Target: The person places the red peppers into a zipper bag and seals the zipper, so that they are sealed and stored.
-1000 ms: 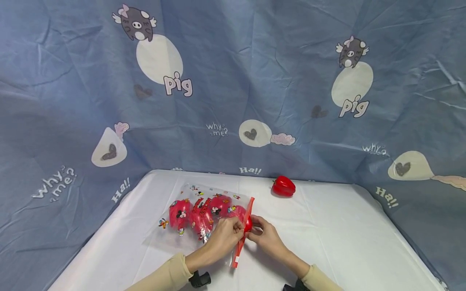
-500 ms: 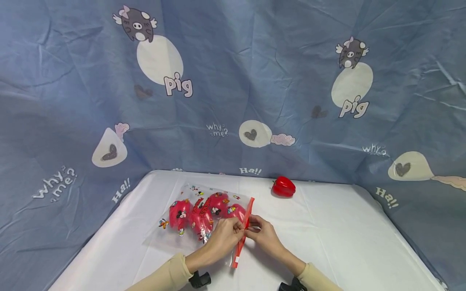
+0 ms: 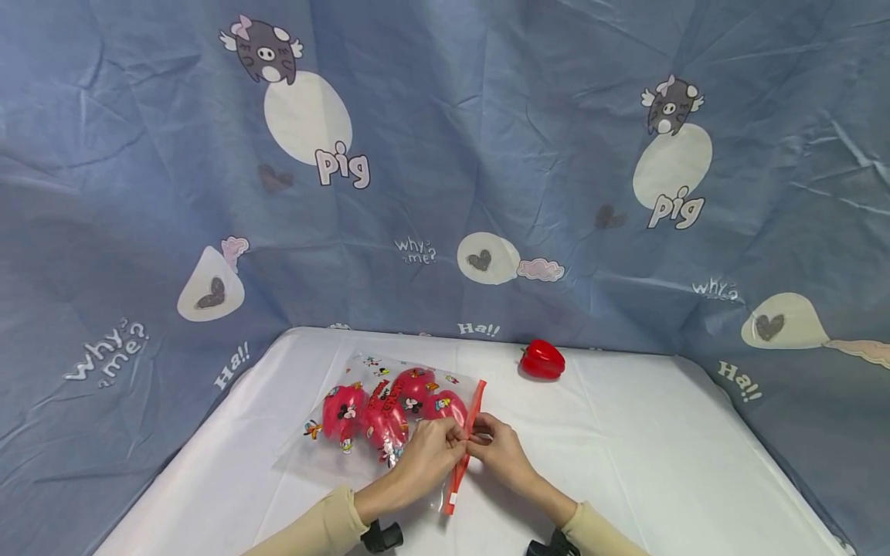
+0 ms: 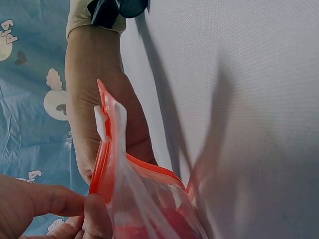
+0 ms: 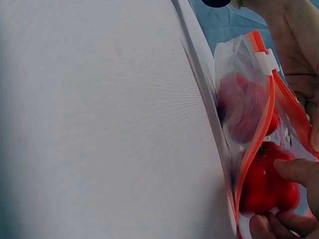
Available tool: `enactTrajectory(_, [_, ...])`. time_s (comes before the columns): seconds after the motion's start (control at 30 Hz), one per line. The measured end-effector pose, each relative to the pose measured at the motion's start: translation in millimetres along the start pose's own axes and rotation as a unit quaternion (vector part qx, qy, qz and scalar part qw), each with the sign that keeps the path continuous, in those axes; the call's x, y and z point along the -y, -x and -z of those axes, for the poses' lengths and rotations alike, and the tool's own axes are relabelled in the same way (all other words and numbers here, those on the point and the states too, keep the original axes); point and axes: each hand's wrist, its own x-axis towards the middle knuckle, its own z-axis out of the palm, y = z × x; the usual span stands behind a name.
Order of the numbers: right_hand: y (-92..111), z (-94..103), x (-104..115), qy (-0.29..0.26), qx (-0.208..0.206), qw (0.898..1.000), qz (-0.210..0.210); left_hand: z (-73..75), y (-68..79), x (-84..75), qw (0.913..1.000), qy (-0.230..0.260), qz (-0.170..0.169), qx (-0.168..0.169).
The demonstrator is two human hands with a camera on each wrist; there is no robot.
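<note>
A clear zip bag (image 3: 306, 454) with cartoon prints lies on the white table with several red bell peppers (image 3: 342, 409) inside it. My left hand (image 3: 427, 452) pinches one lip of its orange-red zip edge (image 4: 102, 172). My right hand (image 3: 507, 457) is at the bag's mouth, its fingers just past the zip edge. In the right wrist view, a glossy red bell pepper (image 5: 269, 181) sits within the parted mouth. My right thumb (image 5: 294, 172) lies against the pepper, with the other fingers curled below it. A white slider (image 5: 267, 61) sits near one end of the zip.
Another red bell pepper (image 3: 542, 360) lies at the back of the white table (image 3: 660, 455), outside the bag. Behind the table hangs a blue printed cloth (image 3: 417, 170).
The bell pepper at the mouth has gone left into the bag and is now hidden there in the head view. My right hand has followed slightly left; my left hand has stayed put.
</note>
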Motion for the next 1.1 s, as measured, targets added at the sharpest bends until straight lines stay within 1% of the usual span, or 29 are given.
enactTrajectory(0.07, [-2.4, -1.1, -8.8, 0.005, -0.003, 1.000, -0.003, -0.4, -0.1, 0.1, 1.0000, 0.001, -0.001, -0.001])
enactTrajectory(0.17, [-3.8, -0.8, -14.7, 0.006, -0.003, 1.000, -0.004, -0.6, -0.1, -0.1, 1.0000, -0.002, -0.001, -0.003])
enactTrajectory(0.43, [-2.4, 0.8, -16.9, 0.004, -0.001, 1.000, -0.009, -0.5, 0.2, -1.0, 1.0000, -0.002, -0.001, 0.001])
enactTrajectory(0.53, [-0.5, 1.8, -13.0, 0.002, -0.004, 1.000, -0.009, -0.3, 0.0, -1.1, 1.0000, -0.004, -0.002, 0.001])
enactTrajectory(0.67, [5.5, 6.2, 3.7, -0.005, -0.002, 1.000, -0.004, 0.4, -0.4, -1.1, 1.0000, -0.004, -0.002, 0.001])
enactTrajectory(0.77, [9.8, 9.8, 15.1, -0.010, 0.004, 1.000, -0.008, 0.5, -0.4, -0.9, 1.0000, -0.002, -0.002, 0.002])
enactTrajectory(0.9, [12.9, 12.3, 18.8, -0.019, 0.008, 1.000, -0.015, 0.0, 0.1, -0.4, 1.0000, -0.002, -0.003, 0.002])
enactTrajectory(1.1, [15.6, 15.3, 16.6, -0.031, 0.006, 0.999, -0.020, -1.1, 1.0, 0.3, 1.0000, 0.002, -0.005, 0.003])
